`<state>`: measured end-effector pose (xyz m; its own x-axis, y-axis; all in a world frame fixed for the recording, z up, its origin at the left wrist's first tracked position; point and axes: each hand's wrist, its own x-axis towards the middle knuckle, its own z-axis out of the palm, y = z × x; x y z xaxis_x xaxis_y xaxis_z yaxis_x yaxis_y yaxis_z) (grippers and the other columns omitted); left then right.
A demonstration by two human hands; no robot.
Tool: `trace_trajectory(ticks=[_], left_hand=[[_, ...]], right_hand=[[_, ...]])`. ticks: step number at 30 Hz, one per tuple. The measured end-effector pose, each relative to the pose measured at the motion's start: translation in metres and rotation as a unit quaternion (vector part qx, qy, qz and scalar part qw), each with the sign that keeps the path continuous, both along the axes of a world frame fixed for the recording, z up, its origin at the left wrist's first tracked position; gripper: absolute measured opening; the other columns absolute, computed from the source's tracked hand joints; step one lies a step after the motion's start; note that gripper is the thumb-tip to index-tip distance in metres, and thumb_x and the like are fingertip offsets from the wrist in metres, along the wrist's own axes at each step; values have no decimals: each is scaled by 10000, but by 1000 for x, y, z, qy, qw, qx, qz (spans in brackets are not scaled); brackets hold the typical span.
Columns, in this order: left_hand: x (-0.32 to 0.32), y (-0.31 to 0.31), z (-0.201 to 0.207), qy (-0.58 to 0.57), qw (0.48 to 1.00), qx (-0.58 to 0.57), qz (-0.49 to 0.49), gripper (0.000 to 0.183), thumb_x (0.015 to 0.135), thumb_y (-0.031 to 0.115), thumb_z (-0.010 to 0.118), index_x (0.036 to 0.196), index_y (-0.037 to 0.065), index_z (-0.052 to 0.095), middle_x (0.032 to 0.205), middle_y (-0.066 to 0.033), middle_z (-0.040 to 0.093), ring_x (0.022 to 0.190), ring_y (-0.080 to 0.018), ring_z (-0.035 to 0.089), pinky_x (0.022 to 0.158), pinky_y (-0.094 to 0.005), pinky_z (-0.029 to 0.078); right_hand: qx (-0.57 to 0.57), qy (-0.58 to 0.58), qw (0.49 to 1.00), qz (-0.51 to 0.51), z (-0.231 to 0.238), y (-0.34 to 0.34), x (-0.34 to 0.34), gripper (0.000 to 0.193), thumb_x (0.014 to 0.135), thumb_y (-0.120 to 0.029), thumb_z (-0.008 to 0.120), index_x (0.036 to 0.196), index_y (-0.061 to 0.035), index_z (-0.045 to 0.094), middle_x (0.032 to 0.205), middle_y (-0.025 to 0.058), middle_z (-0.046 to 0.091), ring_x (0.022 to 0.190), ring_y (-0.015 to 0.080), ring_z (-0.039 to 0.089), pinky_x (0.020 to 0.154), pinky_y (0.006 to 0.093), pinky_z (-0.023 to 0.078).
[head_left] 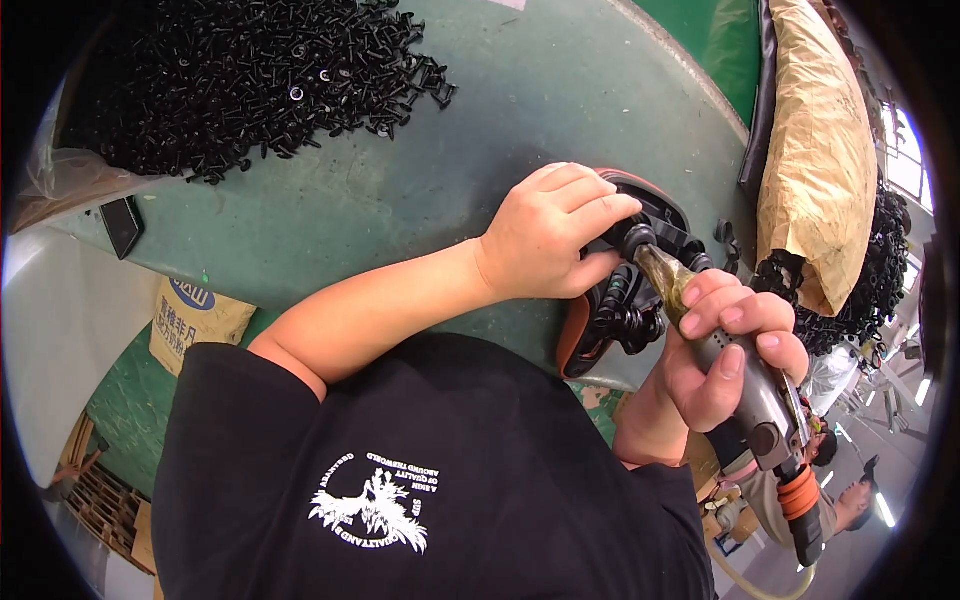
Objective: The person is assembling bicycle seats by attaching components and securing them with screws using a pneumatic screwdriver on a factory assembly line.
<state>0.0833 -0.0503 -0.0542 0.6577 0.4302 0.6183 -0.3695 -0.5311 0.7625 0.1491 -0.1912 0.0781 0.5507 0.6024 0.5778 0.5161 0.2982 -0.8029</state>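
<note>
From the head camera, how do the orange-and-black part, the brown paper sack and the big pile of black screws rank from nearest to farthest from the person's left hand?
1. orange-and-black part: directly under the left hand, touching it.
2. brown paper sack: off to the right, at the table's edge.
3. pile of black screws: far up and to the left on the green table.

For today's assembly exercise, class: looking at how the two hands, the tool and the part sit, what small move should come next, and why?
Probably squeeze the trigger and drive the fastener in. The right hand grips the pneumatic screwdriver, whose amber nose already meets the black-and-orange part at the green table's edge, and the left hand presses that part steady. More black screws lie heaped behind.
</note>
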Motion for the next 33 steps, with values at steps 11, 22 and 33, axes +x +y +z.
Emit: trace_trajectory(ticks=[11, 22, 33], left_hand=[[-1, 0, -3, -16, 1000, -23, 5, 535, 624, 96, 879, 1140, 68, 737, 1050, -115, 745, 985, -332, 724, 863, -410, 627], [-22, 5, 12, 42, 999, 35, 2, 525, 636, 121, 884, 1123, 32, 708, 1050, -131, 723, 981, -342, 711, 858, -432, 603], [-49, 120, 10, 259, 911, 274, 169, 140, 845, 100, 824, 933, 47, 730, 979, -85, 684, 947, -311, 637, 829, -417, 537]], right_hand=[[-23, 28, 999, 21, -5, 20, 3, 234, 980, -22, 641, 1088, -94, 447, 968, 137, 605, 706, 231, 635, 734, 451, 570], [-6, 56, 997, 46, 12, 15, -2, 330, 949, -18, 633, 1238, -74, 483, 1150, 270, 632, 733, 229, 639, 732, 450, 579], [120, 100, 988, 15, 32, -58, -12, 318, 912, -57, 638, 1196, -98, 502, 1077, 162, 611, 669, 188, 620, 713, 416, 554]])
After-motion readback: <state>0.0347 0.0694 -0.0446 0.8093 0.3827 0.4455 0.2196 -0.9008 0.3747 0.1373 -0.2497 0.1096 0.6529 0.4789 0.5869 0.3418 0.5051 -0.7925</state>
